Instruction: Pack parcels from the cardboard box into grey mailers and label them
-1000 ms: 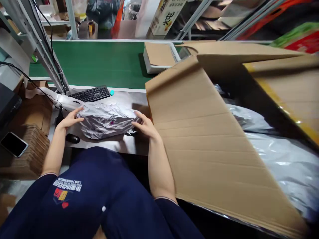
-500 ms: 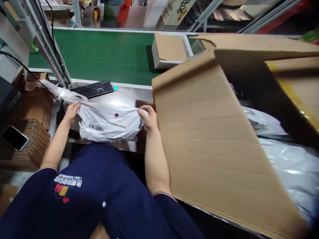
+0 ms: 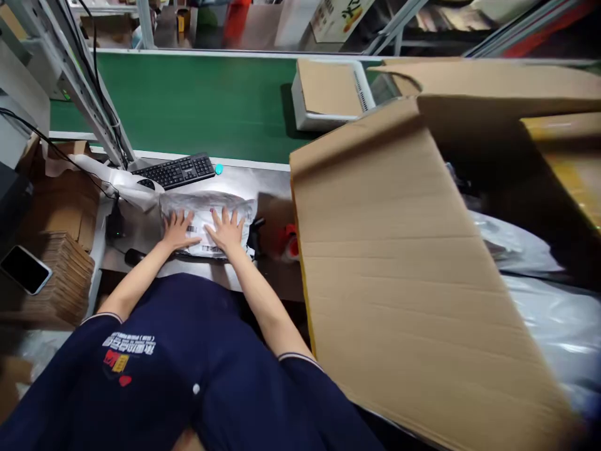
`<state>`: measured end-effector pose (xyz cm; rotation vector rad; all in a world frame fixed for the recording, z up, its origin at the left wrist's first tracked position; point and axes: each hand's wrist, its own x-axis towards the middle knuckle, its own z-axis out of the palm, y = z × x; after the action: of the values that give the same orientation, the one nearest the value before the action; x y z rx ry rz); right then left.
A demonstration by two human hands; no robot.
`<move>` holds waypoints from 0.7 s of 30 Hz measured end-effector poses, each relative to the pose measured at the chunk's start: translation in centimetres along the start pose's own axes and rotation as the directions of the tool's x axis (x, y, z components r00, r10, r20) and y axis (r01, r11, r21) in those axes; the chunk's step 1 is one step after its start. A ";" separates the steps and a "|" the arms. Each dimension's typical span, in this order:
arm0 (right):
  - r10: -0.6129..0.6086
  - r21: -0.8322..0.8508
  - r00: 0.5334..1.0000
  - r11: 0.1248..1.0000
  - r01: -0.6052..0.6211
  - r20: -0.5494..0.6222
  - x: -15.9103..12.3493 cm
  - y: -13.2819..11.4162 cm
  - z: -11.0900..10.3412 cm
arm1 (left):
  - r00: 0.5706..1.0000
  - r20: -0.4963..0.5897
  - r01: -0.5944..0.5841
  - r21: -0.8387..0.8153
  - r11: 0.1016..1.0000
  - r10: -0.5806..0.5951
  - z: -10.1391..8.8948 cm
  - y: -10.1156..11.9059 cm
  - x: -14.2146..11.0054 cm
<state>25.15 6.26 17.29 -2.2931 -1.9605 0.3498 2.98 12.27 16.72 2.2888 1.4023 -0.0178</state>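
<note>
A white plastic mailer bag [image 3: 201,216] with barcode labels lies flat on the metal worktable [image 3: 253,178]. Spread across the bag's left part, my left hand [image 3: 179,232] presses with its fingers apart. My right hand [image 3: 227,232] rests open on the right part, fingers also spread. Both hands lie on top of the bag, and neither grips it. Just behind the bag's left corner is a white handheld scanner [image 3: 126,185]. The keyboard [image 3: 173,171] sits beyond the bag, and a dark mouse [image 3: 134,257] is left of my left wrist.
A large open cardboard box [image 3: 385,250] with grey-white bags inside stands at my right. A green conveyor belt [image 3: 197,100] runs behind the table, carrying a white bin [image 3: 305,119]. At left, a phone [image 3: 25,269] lies on stacked flat cardboard [image 3: 70,275]. A red roll [image 3: 290,243] is beside the box.
The mailer bag, held up by its two ends before, now lies on the table. Both hands have let go of its ends, moved inward and flattened onto it.
</note>
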 end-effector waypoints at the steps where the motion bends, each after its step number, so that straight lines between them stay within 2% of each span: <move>1: 0.045 0.009 0.997 0.999 -0.046 0.064 -0.3 -0.4 1.2 | 0.997 0.062 0.042 0.003 0.999 -0.042 1.1 -0.1 -0.2; 3: 0.117 0.047 0.985 0.991 -0.124 0.129 -0.1 -0.4 2.7 | 0.990 0.103 0.095 -0.013 0.995 -0.093 2.4 -0.9 -0.2; 6: 0.118 0.227 0.987 0.964 -0.140 0.109 1.7 1.0 3.1 | 0.996 0.064 0.070 -0.055 0.996 -0.066 2.2 -2.5 -0.2; 8: 0.084 0.362 0.994 0.926 -0.103 0.067 2.5 2.2 2.3 | 0.999 0.023 0.036 -0.080 0.996 -0.034 1.0 -3.0 0.0; 10: 0.059 0.442 0.998 0.896 -0.048 -0.010 2.0 3.3 1.5 | 0.997 -0.080 -0.003 -0.076 0.997 -0.003 -0.8 -2.6 0.6; 12: 0.082 0.507 0.985 0.862 0.006 -0.152 -0.2 3.9 1.1 | 0.979 -0.197 -0.057 -0.048 0.997 0.047 -2.8 -1.2 2.4; 14: 0.203 0.618 0.934 0.786 0.024 -0.295 -3.8 3.6 1.4 | 0.964 -0.220 -0.149 0.008 0.989 0.147 -4.7 0.8 5.4; 15: 0.301 0.687 0.901 0.726 -0.003 -0.314 -5.9 3.3 1.8 | 0.962 -0.180 -0.203 0.041 0.978 0.207 -5.4 2.0 7.2; 16: 0.407 0.765 0.872 0.641 -0.062 -0.271 -7.9 2.8 2.3 | 0.962 -0.111 -0.243 0.065 0.968 0.249 -5.9 3.1 9.1; 17: 0.506 0.844 0.846 0.518 -0.141 -0.169 -9.9 2.2 2.9 | 0.962 -0.030 -0.267 0.079 0.960 0.270 -6.3 4.1 10.9; 18: 0.577 0.908 0.817 0.353 -0.228 -0.019 -11.6 1.7 3.5 | 0.963 0.053 -0.268 0.080 0.960 0.265 -6.4 4.9 12.4; 20: 0.595 0.933 0.751 0.005 -0.359 0.286 -14.5 0.8 4.6 | 0.967 0.182 -0.193 0.052 0.980 0.181 -6.2 6.0 14.5; 21: 0.574 0.914 0.724 -0.123 -0.386 0.383 -15.5 0.7 5.0 | 0.969 0.213 -0.133 0.031 0.991 0.123 -6.1 6.1 15.0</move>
<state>22.39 -9.49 13.94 -1.6820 -0.1683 1.1034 14.02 24.87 20.79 2.3317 1.1562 -0.2471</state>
